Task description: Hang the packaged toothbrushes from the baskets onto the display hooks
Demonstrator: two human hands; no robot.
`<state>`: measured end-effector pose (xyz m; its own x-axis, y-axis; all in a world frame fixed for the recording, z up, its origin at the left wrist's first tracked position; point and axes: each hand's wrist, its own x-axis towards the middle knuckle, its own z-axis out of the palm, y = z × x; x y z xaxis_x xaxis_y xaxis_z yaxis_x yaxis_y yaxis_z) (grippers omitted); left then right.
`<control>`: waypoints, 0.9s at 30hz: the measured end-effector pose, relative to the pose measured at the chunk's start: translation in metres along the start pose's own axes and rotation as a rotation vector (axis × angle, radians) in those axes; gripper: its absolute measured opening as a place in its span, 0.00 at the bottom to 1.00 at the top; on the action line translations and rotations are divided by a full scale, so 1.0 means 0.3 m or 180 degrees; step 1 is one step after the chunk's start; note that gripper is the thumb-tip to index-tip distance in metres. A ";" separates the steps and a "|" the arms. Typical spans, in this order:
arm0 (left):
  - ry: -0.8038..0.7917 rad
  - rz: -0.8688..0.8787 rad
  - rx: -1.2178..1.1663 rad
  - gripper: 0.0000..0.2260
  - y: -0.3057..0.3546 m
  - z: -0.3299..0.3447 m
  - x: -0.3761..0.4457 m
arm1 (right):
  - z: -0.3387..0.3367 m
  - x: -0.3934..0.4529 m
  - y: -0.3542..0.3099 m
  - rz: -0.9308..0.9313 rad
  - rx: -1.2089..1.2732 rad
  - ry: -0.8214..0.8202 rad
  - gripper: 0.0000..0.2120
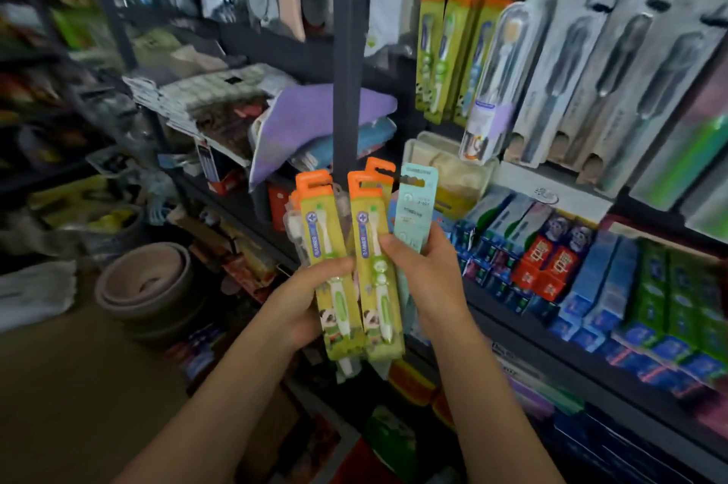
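Note:
I hold a fan of packaged toothbrushes in front of a dark shelf post. My left hand (305, 298) grips a yellow-green pack with an orange top (321, 231). A matching yellow-green pack (368, 231) and a pale teal pack (415, 207) sit under the fingers of my right hand (423, 278). More packs lie behind these, mostly hidden. Matching yellow-green packs (449, 46) hang on display hooks at the upper right, beside a clear-cased toothbrush (490, 85) and grey toothbrush packs (591, 69). No basket is in view.
A vertical dark post (346, 50) stands right behind the packs. Toothpaste boxes (571, 266) fill the shelf at the lower right. A purple cloth (315, 117) and mixed goods crowd the left shelves. Stacked brown bowls (145, 278) sit on the floor.

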<state>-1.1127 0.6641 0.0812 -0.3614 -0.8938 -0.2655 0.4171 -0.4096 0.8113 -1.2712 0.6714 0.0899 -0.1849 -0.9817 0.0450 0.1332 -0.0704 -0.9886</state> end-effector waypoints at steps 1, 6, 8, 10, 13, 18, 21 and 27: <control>0.0042 0.0022 0.0014 0.19 0.008 0.028 0.031 | -0.013 0.031 -0.008 -0.0056 -0.0018 -0.0001 0.14; 0.0183 0.0136 0.0032 0.23 0.011 0.134 0.165 | -0.077 0.153 -0.027 -0.0191 -0.0076 0.0152 0.18; 0.0196 0.0130 0.0054 0.23 0.005 0.155 0.196 | -0.099 0.179 -0.022 -0.0167 -0.0031 0.0238 0.19; 0.0240 0.0172 0.0056 0.23 0.001 0.166 0.223 | -0.109 0.197 -0.021 -0.0156 0.0022 0.0334 0.19; 0.0310 0.0169 0.0008 0.22 0.001 0.182 0.255 | -0.111 0.223 -0.030 -0.0202 0.0121 0.0445 0.18; 0.0196 0.0143 -0.0133 0.25 0.016 0.182 0.303 | -0.075 0.253 -0.026 -0.0389 -0.0062 0.0552 0.16; 0.0020 0.0042 -0.0062 0.27 0.045 0.166 0.315 | -0.047 0.260 -0.015 -0.0318 -0.0214 0.0541 0.16; -0.0044 0.0026 0.0126 0.23 0.107 0.079 0.330 | -0.018 0.277 -0.042 -0.0053 -0.0245 0.0521 0.09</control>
<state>-1.1550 0.5668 0.0932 -0.3697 -0.8944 -0.2518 0.3868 -0.3946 0.8335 -1.2933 0.5917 0.1053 -0.3434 -0.9382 0.0438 0.0550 -0.0666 -0.9963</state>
